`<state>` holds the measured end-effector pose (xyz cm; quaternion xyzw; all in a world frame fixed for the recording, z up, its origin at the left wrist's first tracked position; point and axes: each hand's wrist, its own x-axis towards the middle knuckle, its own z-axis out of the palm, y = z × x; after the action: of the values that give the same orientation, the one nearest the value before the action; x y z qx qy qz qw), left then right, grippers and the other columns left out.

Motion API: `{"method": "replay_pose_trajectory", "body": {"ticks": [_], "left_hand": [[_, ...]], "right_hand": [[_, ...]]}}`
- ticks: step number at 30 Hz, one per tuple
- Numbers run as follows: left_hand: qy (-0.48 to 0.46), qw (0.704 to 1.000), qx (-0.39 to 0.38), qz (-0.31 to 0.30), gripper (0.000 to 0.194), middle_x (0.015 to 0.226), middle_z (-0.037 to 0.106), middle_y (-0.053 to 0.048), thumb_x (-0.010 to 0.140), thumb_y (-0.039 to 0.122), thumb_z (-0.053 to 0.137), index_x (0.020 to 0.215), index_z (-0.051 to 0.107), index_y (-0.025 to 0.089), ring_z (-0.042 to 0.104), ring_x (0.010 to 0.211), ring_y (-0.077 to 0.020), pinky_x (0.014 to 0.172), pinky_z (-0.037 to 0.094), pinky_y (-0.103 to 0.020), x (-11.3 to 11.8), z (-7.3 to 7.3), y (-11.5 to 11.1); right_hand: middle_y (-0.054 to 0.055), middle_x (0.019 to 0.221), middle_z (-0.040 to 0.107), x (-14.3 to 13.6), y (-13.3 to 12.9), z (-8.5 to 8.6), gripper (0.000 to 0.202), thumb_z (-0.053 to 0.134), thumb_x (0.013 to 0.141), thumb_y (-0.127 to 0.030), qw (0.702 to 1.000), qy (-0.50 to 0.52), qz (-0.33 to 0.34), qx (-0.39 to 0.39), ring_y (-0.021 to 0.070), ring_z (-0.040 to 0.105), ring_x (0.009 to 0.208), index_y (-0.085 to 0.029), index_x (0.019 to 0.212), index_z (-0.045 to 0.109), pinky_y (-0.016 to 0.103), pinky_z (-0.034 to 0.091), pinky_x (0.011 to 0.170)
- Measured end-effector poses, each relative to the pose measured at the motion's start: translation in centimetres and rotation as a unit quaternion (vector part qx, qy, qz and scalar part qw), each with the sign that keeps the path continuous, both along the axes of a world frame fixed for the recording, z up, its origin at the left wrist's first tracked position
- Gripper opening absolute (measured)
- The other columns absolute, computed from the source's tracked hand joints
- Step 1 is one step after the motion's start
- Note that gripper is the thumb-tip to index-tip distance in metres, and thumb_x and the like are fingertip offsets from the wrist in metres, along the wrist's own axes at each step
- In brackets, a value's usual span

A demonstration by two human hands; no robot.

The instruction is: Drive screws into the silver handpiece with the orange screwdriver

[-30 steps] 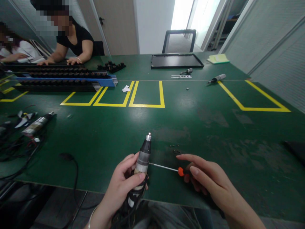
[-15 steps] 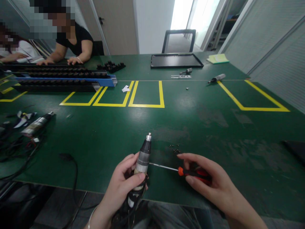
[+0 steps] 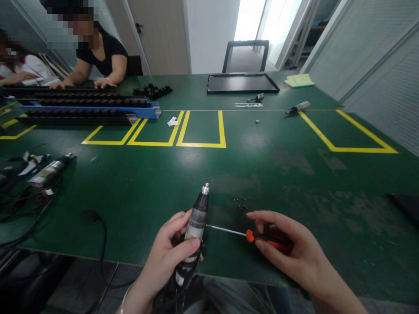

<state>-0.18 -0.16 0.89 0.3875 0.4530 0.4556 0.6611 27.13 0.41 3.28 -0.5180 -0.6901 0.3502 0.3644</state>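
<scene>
Holding the fat round tool (image 3: 197,218) in my left hand (image 3: 172,250), I have my fingers curled round its body and my thumb pressed on top; its silver nose points away from me, and its back end hangs near the table edge; my right hand (image 3: 294,250) is bent loosely round the handle of a red and black screwdriver (image 3: 250,236), with my thumb against the handle and my first finger sticking out past it; the thin metal rod goes across to the side of the tool, and its tip looks to be touching there; I cannot tell if it sits in a screw.

I think I am at the step of working on a screw in the tool's side; the next move seems to call for a still left hand, a straight rod and a gentle twist, so the tip does not slip.

Just past my right fingers, some tiny screws (image 3: 242,207) lie on the green table (image 3: 147,183); farther off on the left is another tool (image 3: 50,171) among wires; beyond the yellow tape (image 3: 201,145) are a blue rail (image 3: 152,111), a black tray (image 3: 244,83) and a seated person (image 3: 103,59) in black.
</scene>
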Motion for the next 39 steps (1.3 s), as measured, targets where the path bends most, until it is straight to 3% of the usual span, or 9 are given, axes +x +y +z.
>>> {"method": "replay_pose_trajectory", "body": {"ticks": [7,11,17,23,28,33,39], "left_hand": [[-0.001,1.0,0.009,-0.002,0.038,0.093,0.054,0.0,0.077,0.031,0.086,0.114,0.081,0.029,0.064,0.066,-0.0152,0.054,0.059,-0.026,-0.11,-0.14,-0.08],[0.004,1.0,0.008,-0.002,0.038,0.092,0.055,-0.001,0.077,0.031,0.086,0.115,0.081,0.027,0.065,0.065,-0.0156,0.053,0.059,-0.025,-0.02,-0.24,-0.01],[0.003,1.0,0.008,0.0,0.038,0.088,0.056,0.0,0.077,0.031,0.086,0.115,0.081,0.026,0.065,0.064,-0.0159,0.053,0.058,-0.025,0.09,-0.15,-0.02],[-0.001,1.0,0.012,-0.002,0.04,0.09,0.055,0.0,0.076,0.031,0.087,0.115,0.081,0.028,0.064,0.065,-0.0156,0.053,0.059,-0.025,0.04,-0.03,0.08],[0.006,1.0,0.007,-0.003,0.04,0.091,0.055,-0.001,0.077,0.03,0.087,0.116,0.081,0.028,0.064,0.066,-0.0158,0.054,0.059,-0.026,-0.03,-0.11,0.2],[-0.002,1.0,0.009,-0.007,0.04,0.087,0.054,0.0,0.078,0.031,0.086,0.116,0.081,0.027,0.064,0.064,-0.0159,0.052,0.058,-0.025,-0.01,-0.1,0.03],[0.007,1.0,0.009,-0.005,0.038,0.088,0.055,0.0,0.078,0.032,0.086,0.115,0.081,0.025,0.063,0.064,-0.0156,0.053,0.058,-0.025,0.02,-0.03,0.11]], "right_hand": [[-0.001,0.07,0.069,-0.1,0.44,-0.29,0.031,0.054,0.1,-0.031,0.996,0.004,0.028,-0.08,0.0141,0.061,0.056,-0.021,0.127,0.068,0.023,0.048,0.051],[-0.003,0.064,0.066,0.01,0.29,-0.29,0.027,0.059,0.096,-0.026,0.998,-0.005,0.019,-0.058,0.0134,0.06,0.054,-0.021,0.12,0.071,0.022,0.047,0.051],[-0.002,0.08,0.068,0.03,0.08,-0.11,0.036,0.07,0.082,-0.014,1.0,-0.01,0.002,-0.002,0.0143,0.068,0.068,-0.026,0.115,0.073,0.022,0.054,0.063],[0.001,0.083,0.071,0.07,0.17,0.04,0.032,0.064,0.092,-0.026,0.999,0.008,0.024,-0.032,0.0161,0.068,0.069,-0.025,0.123,0.071,0.024,0.054,0.06],[-0.002,0.065,0.067,0.06,0.21,-0.38,0.032,0.053,0.1,-0.029,0.995,0.008,0.022,-0.094,0.014,0.06,0.053,-0.02,0.125,0.07,0.022,0.047,0.048],[-0.001,0.07,0.071,-0.02,0.22,-0.33,0.026,0.064,0.092,-0.022,1.0,-0.007,0.005,-0.02,0.0146,0.066,0.06,-0.022,0.116,0.073,0.024,0.052,0.058],[-0.001,0.084,0.07,0.01,0.13,0.14,0.035,0.072,0.081,-0.013,0.999,0.01,0.02,0.031,0.015,0.071,0.072,-0.027,0.114,0.074,0.023,0.055,0.065]]}}
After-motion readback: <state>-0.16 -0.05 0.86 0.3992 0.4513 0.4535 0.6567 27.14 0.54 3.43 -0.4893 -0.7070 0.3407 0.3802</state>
